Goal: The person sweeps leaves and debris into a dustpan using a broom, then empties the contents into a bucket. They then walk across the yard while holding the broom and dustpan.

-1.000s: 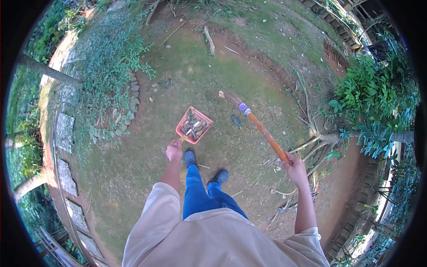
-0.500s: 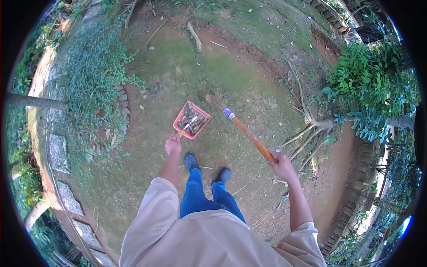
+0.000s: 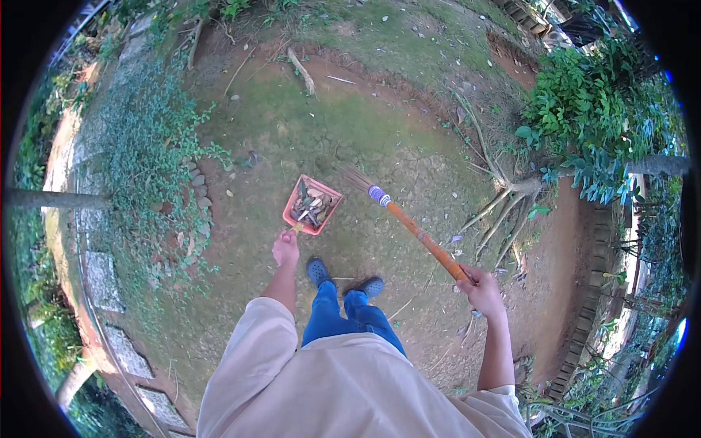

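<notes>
My left hand (image 3: pixel 285 249) is closed round the short yellowish handle of a red dustpan (image 3: pixel 337 203). Dry leaves and bits of debris (image 3: pixel 312 205) lie heaped in the pan. In my right hand (image 3: pixel 483 290) is the upper end of an orange broom handle (image 3: pixel 425 239), the fingers wrapped round it. Purple and white binding joins the handle to thin brown bristles (image 3: pixel 355 177), which point up and left, to the right of the pan and apart from it.
Exposed roots (image 3: pixel 504 191) spread at the right near a leafy green bush (image 3: pixel 584 95). Low plants (image 3: pixel 150 131) and stones (image 3: pixel 197 182) line the left. A short piece of wood (image 3: pixel 301 71) lies ahead. My shoes (image 3: pixel 318 271) stand on mossy ground.
The broom has shifted a little right and down in view with my right hand, and its bristles look more spread. The dustpan sits slightly lower in view, with my left hand still on it.
</notes>
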{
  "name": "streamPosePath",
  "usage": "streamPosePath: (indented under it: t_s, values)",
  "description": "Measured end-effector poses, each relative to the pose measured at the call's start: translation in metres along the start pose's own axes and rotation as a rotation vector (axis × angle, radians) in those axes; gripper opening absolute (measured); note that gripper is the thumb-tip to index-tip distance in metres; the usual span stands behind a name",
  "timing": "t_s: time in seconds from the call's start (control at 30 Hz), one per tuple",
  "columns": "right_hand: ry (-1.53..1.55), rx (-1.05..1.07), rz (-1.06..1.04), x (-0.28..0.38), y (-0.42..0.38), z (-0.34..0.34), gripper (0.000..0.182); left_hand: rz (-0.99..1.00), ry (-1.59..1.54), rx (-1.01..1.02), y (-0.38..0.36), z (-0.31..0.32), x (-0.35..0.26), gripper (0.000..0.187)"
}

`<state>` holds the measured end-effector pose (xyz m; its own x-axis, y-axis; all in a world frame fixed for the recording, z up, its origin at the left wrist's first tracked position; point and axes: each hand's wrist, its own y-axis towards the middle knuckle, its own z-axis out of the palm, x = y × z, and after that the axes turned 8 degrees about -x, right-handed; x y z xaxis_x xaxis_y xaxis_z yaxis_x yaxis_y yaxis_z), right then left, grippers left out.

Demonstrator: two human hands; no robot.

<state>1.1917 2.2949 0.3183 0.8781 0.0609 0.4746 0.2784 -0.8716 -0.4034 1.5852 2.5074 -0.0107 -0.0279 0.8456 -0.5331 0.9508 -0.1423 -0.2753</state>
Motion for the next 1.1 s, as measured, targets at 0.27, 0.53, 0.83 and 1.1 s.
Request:
streamPosePath:
  t_s: [0.27,0.53,0.83,1.1]
  values:
    - [0.002,-0.044,0.214,-0.033,-0.017,-0.011,0.05,0.154,0.107,0.053,-0.023,0.0,-0.003,0.043]
    - [-0.104,-0.12,0.199,-0.032,-0.03,-0.012,0.048,0.269,0.082,0.138,-0.041,0.036,-0.02,0.039]
    - [-0.052,0.025,0.217,-0.06,-0.06,0.0,0.046,0.257,0.138,0.187,-0.055,0.073,-0.027,0.04]
    - [-0.007,-0.026,0.256,-0.048,-0.107,-0.021,0.046,0.287,0.013,0.187,-0.073,0.067,-0.009,0.041]
